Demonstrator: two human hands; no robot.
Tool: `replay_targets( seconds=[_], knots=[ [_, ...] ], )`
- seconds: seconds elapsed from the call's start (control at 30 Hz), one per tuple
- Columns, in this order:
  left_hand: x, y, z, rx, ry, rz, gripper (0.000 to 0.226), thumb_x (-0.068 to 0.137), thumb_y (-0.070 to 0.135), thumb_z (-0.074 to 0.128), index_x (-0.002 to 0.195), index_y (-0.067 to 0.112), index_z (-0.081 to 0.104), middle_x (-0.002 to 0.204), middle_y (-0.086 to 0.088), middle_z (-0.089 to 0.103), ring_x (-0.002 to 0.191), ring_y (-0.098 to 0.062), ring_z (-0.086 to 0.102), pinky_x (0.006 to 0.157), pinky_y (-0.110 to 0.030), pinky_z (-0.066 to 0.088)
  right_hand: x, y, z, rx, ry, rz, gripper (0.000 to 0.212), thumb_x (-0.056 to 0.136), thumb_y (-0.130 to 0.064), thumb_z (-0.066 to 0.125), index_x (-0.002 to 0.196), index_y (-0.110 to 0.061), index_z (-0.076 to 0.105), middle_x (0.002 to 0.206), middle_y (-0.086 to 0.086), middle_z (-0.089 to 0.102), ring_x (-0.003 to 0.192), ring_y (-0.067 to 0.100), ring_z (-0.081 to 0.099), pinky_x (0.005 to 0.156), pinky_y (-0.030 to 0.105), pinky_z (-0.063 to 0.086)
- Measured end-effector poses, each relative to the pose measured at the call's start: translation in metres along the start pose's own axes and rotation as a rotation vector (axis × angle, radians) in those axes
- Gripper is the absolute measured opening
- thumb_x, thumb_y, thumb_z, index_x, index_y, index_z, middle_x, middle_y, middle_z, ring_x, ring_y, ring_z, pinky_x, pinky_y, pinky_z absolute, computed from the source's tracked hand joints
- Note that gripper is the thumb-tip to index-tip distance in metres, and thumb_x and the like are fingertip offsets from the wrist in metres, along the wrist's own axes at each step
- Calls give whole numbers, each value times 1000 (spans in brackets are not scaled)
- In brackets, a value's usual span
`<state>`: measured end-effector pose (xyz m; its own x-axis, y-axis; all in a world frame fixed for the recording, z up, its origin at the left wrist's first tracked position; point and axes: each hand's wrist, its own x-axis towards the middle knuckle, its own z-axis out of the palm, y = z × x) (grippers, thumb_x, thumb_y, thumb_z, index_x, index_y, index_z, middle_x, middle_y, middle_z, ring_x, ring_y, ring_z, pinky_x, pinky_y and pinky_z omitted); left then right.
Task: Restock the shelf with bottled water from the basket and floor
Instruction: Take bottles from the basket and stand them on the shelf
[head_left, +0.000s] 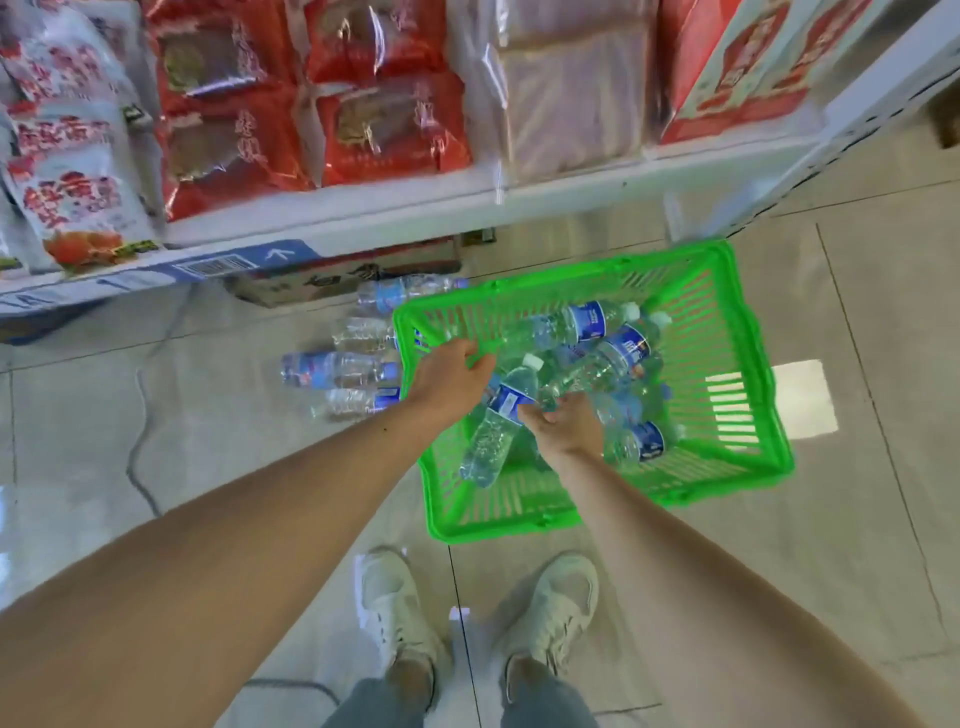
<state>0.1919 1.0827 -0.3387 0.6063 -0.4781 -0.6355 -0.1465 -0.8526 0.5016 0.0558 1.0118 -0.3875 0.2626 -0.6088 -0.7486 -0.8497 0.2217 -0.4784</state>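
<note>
Four loose bottles (332, 370) are lying on the floor (208, 467) just left of the green basket (748, 395), below the shelf (363, 208). The left hand (449, 375) is reaching over the basket's left rim, fingers loosely curled, grasping nothing I can make out. The right hand (563, 422) is pinching the held bottle (501, 421) at its label; its long axis is running cap-up away from the person, toward the shelf. More bottles (608, 358) are heaped just right of both hands.

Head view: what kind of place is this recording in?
Likely a small grocery shop aisle: white shelf stacked with packaged snacks, a green basket of water bottles on the tiled floor.
</note>
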Motion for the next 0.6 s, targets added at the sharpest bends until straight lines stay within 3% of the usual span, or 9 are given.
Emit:
replay_targets(
  seconds=[0.13, 0.3, 0.4, 0.6],
  knots=[
    [40, -26, 37, -4, 15, -24, 43, 98, 37, 43, 121, 4, 58, 124, -16, 61, 114, -30, 56, 95, -37, 45, 45, 40, 57, 18, -4, 112, 60, 77, -44, 76, 120, -10, 51, 123, 11, 62, 112, 29, 59, 84, 29, 43],
    [68, -53, 64, -6, 35, -18, 46, 100, 39, 36, 110, 1, 61, 116, -19, 63, 106, -30, 58, 88, -36, 45, 77, 64, 111, 39, 32, 239, 91, 72, -51, 78, 134, -2, 35, 138, 17, 51, 126, 31, 51, 98, 34, 43],
    [76, -64, 71, 29, 19, -50, 45, 101, 40, 33, 90, 5, 60, 94, -17, 60, 88, -26, 55, 72, -33, 37, 82, 69, 135, 76, 12, 291, 107, 71, -54, 78, 145, -2, 21, 145, 19, 43, 131, 33, 46, 101, 38, 42],
    [74, -65, 70, 24, 22, -74, 44, 100, 43, 32, 72, 12, 47, 77, -6, 52, 78, -23, 49, 68, -32, 33, 77, 74, 134, 148, 57, 245, 80, 78, -43, 75, 137, -9, 33, 140, 14, 50, 124, 32, 51, 97, 36, 43]
  ],
)
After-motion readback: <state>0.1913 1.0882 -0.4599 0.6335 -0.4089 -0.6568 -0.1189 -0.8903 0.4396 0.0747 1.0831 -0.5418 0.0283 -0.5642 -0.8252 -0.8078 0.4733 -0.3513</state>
